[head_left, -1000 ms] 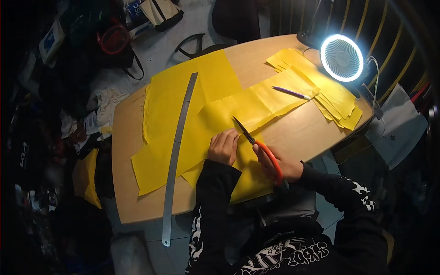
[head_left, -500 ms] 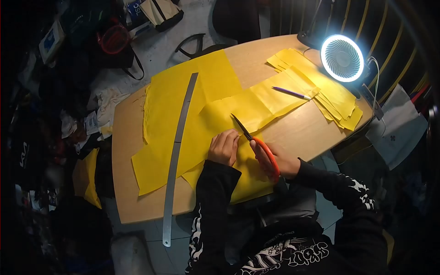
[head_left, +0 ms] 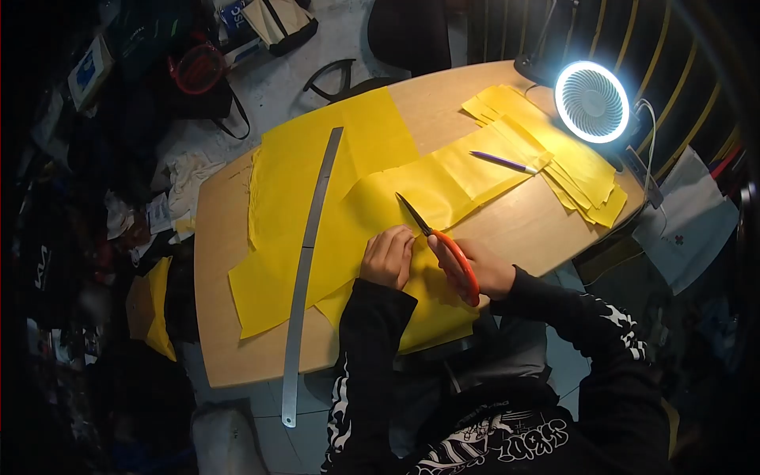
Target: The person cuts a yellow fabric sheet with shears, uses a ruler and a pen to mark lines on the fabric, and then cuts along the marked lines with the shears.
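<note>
My right hand (head_left: 484,271) is closed around the orange handles of a pair of scissors (head_left: 453,255). The dark blades point up and to the left over a yellow sheet (head_left: 396,192) and look nearly together. Beside them, my left hand (head_left: 388,255) has its fingers curled on the near edge of that sheet, pinching it. What lies under the fingers is hidden. More yellow material (head_left: 431,313) hangs at the table's front edge between my forearms. A long metal ruler (head_left: 305,247) lies across the sheets, left of my left hand.
The wooden table (head_left: 218,317) carries a purple pen (head_left: 499,161) and a stack of yellow pieces (head_left: 586,190) at the right. A lit ring-shaped lamp or fan (head_left: 591,103) stands at the far right corner. The ruler's near end juts past the table edge.
The scissors and my right hand have shifted slightly up and to the left. My left hand stays nearly where it was on the sheet.
</note>
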{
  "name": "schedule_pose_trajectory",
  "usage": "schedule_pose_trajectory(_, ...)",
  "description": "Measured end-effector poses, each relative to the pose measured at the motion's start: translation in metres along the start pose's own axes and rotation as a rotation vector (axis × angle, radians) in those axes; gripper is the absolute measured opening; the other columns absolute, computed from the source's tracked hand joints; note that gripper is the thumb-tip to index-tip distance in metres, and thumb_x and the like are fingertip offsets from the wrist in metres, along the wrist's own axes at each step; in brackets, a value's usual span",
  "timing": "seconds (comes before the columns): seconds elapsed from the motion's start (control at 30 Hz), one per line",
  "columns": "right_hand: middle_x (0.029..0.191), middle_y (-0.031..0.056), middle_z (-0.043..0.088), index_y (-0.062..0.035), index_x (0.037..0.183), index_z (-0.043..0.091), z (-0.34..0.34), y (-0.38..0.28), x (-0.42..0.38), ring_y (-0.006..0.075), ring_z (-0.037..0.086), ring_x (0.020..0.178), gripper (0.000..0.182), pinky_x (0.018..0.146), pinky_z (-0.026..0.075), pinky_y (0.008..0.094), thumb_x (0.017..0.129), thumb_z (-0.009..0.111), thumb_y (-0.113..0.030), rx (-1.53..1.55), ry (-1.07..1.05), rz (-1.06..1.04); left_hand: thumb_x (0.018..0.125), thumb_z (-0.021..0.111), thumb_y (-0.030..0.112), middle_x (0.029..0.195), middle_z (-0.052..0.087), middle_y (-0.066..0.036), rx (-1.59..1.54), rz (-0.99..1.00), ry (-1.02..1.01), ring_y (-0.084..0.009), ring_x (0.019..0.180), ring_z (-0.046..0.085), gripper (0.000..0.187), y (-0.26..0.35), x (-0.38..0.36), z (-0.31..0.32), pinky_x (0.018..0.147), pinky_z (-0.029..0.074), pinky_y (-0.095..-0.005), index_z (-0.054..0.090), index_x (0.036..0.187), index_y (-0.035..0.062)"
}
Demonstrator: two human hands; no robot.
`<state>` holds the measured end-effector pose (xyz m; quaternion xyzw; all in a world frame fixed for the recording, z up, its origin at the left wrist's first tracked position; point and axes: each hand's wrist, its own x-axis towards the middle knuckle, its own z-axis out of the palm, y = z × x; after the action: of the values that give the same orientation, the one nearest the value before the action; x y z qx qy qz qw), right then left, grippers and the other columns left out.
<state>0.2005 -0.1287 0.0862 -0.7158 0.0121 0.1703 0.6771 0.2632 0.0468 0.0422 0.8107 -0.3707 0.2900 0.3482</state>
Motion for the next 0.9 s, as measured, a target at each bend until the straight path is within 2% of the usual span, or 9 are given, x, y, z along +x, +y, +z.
schedule_pose_trajectory(0.4,0.047,-0.0001,0.041,-0.0109,0.057,0.043,-0.003,-0.014,0.007,0.0096,0.043,0.039,0.061,0.038,0.034,0.0257,0.094,0.044,-0.059,0.04,-0.006,0.062,0.084,0.062,0.003,0.1,0.065,-0.012,-0.004,-0.006,0.011,-0.0298,0.089,0.063,0.013,0.001,0.0,0.0,0.079,0.05,-0.0356,0.061,0.097,0.0027)
schedule_pose_trajectory(0.5,0.047,0.0005,0.041,-0.0108,0.059,0.043,-0.004,-0.011,0.012,0.0102,0.043,0.038,0.06,0.038,0.035,0.0259,0.093,0.044,-0.06,0.019,-0.007,0.085,0.084,0.062,0.003,0.1,0.065,-0.012,-0.001,-0.006,0.02,-0.0297,0.089,0.063,0.012,0.0,-0.001,0.001,0.079,0.05,-0.0356,0.061,0.097,0.0028)
schedule_pose_trajectory(0.7,0.047,0.0023,0.044,-0.0078,0.061,0.047,-0.006,0.0,0.016,0.0122,0.045,0.037,0.062,0.037,0.036,0.0266,0.093,0.044,-0.061,-0.035,0.0,-0.004,0.084,0.062,0.002,0.099,0.065,-0.012,-0.008,-0.004,0.033,-0.0295,0.088,0.064,0.012,-0.001,0.0,0.001,0.078,0.05,-0.0353,0.061,0.096,0.0025)
schedule_pose_trajectory(0.9,0.048,0.0022,0.044,-0.0074,0.061,0.047,-0.008,-0.003,0.017,0.012,0.045,0.038,0.063,0.037,0.035,0.0268,0.092,0.045,-0.062,0.007,-0.007,0.04,0.084,0.063,0.002,0.098,0.065,-0.013,-0.015,0.006,0.046,-0.0294,0.088,0.064,0.012,-0.001,0.0,0.001,0.077,0.051,-0.035,0.061,0.095,0.0022)
